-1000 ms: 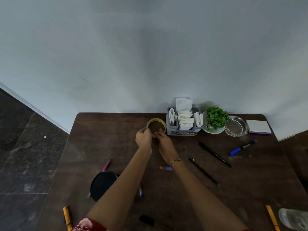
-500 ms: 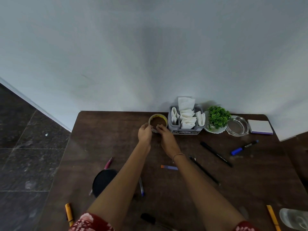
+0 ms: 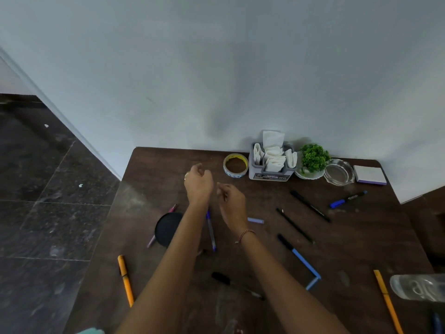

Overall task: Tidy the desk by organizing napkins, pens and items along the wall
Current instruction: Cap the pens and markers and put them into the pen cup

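Okay, I see my left hand (image 3: 198, 183) and right hand (image 3: 232, 201) hovering over the dark wooden desk (image 3: 361, 237), fingers loosely curled, holding nothing. The yellow-rimmed tape roll (image 3: 234, 174) stands by the wall, just beside the grey plastic napkin holder (image 3: 269, 175).

**Dark wooden desk (image 3: 361, 249), back edge against the wall (image 3: 216, 68)**

Lined up along the wall, left to right: tape roll (image 3: 234, 174), grey napkin holder (image 3: 271, 175), small green plant (image 3: 314, 156) in a white dish, glass ashtray (image 3: 339, 180), notepad (image 3: 369, 174). Scattered in front: two black pens (image 3: 309, 206) (image 3: 295, 225), blue-capped marker (image 3: 348, 199), blue pen (image 3: 298, 256), lilac cap (image 3: 255, 220). Further left: black round disc (image 3: 168, 229) across a pink pen (image 3: 173, 208), blue ballpoint (image 3: 211, 231) near it, orange pen (image 3: 125, 279) by the left edge. Near the front: black marker (image 3: 231, 283), orange pencil (image 3: 387, 302), clear bottle (image 3: 419, 289) at the right.
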